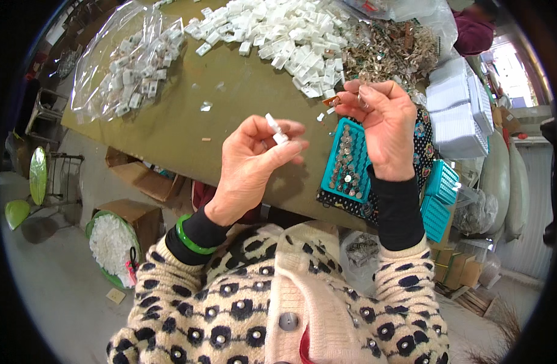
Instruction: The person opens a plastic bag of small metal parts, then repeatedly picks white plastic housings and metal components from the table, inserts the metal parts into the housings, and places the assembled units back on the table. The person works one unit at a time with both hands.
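Note:
Above the front of the table, my left hand [245, 159] is closed in a pinch around a small white plastic piece [278, 134]. My right hand [388, 130] is raised over a teal tray [328, 176], its thumb and fingers pressed together on a small, thin, shiny metal part [363, 101]. The exact kind of that part is too small to make out. Several small round metal pieces [346, 161] lie in the tray. An orange-brown bit [331, 102] shows beside the right fingertips.
White plastic pieces [284, 30] are heaped at the table's far side, next to tangled metal parts [400, 45]. A clear bag [87, 79] of similar pieces lies far left. White trays [454, 103] and teal trays [436, 209] stack at right. A tub [111, 242] stands on the floor.

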Available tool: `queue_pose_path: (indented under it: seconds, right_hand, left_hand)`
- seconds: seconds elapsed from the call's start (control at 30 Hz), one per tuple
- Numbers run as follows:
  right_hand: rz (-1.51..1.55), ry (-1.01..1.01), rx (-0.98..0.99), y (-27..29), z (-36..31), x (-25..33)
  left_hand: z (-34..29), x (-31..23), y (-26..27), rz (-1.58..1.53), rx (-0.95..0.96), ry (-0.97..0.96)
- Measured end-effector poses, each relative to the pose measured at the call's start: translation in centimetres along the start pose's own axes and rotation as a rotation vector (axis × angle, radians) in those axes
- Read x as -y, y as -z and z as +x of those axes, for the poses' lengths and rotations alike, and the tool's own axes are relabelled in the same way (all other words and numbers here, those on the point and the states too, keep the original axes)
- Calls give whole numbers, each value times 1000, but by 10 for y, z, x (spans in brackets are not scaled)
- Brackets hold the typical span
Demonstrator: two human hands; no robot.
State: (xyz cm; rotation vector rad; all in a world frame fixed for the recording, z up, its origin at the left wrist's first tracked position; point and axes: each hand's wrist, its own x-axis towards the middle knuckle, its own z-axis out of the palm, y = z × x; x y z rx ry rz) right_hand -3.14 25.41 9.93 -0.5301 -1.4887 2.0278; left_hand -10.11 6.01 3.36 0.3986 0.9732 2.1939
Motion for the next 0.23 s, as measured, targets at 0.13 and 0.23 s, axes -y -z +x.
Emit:
queue_pose_path:
  seconds: [0.13, 0.23]
  right_hand:
    - [107, -63, -14, -20, -38, -18]
    - [142, -130, -44, -27, -52, -26]
  left_hand:
    - [-4, 5, -7, 149, 24, -250]
    - [-5, 7, 5, 461, 108, -484]
